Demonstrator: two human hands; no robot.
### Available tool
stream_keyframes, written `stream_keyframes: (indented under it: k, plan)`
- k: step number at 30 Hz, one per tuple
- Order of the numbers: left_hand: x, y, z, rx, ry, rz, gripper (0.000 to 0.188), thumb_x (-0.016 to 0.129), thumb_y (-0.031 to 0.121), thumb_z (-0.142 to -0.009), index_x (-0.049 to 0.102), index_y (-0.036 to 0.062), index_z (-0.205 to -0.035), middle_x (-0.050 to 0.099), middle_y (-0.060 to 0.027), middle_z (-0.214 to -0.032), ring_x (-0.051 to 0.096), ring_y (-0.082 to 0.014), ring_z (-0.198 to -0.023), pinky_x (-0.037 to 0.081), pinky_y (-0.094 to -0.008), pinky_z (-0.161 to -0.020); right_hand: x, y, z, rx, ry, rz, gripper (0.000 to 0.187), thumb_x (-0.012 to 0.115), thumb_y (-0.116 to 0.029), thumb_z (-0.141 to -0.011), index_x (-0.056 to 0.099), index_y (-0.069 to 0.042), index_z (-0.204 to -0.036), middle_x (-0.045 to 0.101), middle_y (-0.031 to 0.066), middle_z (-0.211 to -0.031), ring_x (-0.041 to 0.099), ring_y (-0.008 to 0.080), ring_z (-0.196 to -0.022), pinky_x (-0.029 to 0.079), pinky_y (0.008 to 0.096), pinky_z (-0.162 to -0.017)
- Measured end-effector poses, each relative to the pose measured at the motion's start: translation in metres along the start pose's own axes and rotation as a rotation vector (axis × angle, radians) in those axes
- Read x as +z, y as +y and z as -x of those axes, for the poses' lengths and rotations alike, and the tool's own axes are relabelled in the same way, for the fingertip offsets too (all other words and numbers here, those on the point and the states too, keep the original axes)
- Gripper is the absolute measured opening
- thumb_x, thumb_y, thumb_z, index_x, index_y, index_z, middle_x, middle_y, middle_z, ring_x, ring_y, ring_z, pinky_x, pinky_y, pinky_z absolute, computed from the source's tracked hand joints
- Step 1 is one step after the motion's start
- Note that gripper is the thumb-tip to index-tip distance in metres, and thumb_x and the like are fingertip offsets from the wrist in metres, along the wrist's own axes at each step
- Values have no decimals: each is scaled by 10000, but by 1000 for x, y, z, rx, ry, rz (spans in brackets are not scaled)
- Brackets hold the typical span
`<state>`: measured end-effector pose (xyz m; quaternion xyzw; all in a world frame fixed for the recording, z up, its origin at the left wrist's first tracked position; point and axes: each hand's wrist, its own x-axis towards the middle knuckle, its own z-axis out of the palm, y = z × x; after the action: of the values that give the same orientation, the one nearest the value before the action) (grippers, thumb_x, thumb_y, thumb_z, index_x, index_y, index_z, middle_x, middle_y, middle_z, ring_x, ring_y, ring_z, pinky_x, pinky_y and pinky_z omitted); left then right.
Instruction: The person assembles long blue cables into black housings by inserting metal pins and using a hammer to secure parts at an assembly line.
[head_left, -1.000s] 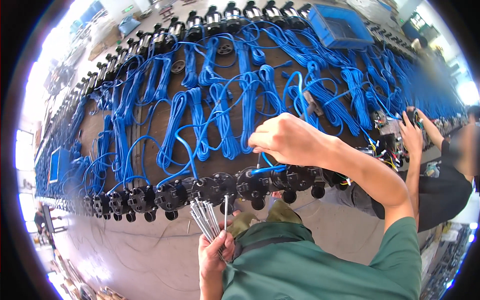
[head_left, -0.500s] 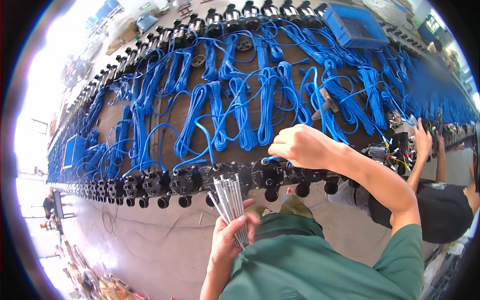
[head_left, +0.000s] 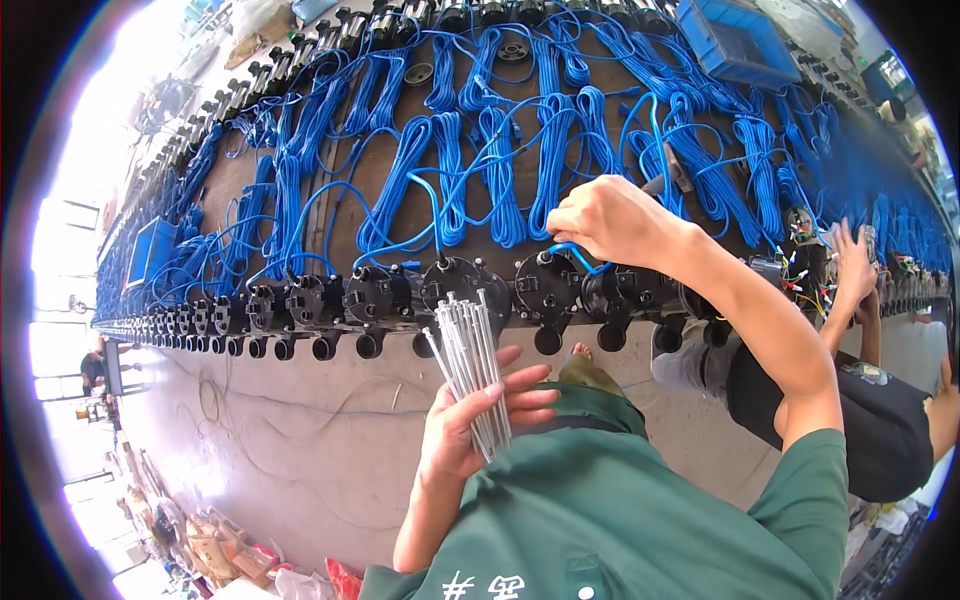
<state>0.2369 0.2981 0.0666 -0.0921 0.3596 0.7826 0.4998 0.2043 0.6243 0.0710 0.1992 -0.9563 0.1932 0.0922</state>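
Note:
My left hand (head_left: 465,425) holds a bundle of long silver bolts (head_left: 468,350), their heads pointing up and away from me. The thumb presses across the bundle while the other fingers stretch out to the right. My right hand (head_left: 620,222) is closed in a pinch just above a round black motor housing (head_left: 547,288) in the near row. A blue cable (head_left: 580,252) loops right beneath its fingertips. Whatever those fingertips grip, if anything, is hidden. Another black housing (head_left: 462,285) stands just beyond the bolt heads.
Coiled blue cables (head_left: 505,190) cover the brown bench top (head_left: 350,165). Blue bins stand at the far right (head_left: 735,45) and left (head_left: 150,255). A hammer-like tool (head_left: 675,172) lies among coils. At right, a co-worker's hand (head_left: 852,265) works beside open wiring.
The view has shifted, so the bench sits higher in the picture. My right hand has lifted slightly from the housing. The fingers of my left hand have spread out beside the bolts.

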Motion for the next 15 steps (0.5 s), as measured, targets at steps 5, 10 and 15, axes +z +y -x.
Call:
stream_keyframes:
  k: [5,10,15]
  plan:
    - [-5,-6,4,4,-46,-31,638,616,48,-994,310,-87,-1537,585,-379,-1336,720,-456,-1046,655,-524,-830,0,-9,2,195,-80,37,164,693,-180,-892,729,-60,-786,700,152,-726,719,357,-738,575,448,-668]
    - [-6,-9,8,1,-102,-49,587,574,15,-1014,315,-103,-1527,619,-370,-1289,752,-413,-951,677,-451,-703,4,-10,6,397,-268,17,425,561,-410,-1043,765,-51,-943,722,199,-815,701,403,-811,554,498,-764]
    - [-1,-10,5,-22,-122,-112,554,562,10,-1010,365,-83,-1519,671,-334,-1233,753,-425,-917,670,-443,-652,8,-22,5,603,-583,-51,740,398,-648,-1051,661,30,-1192,676,241,-1200,591,403,-1178,424,522,-1066]
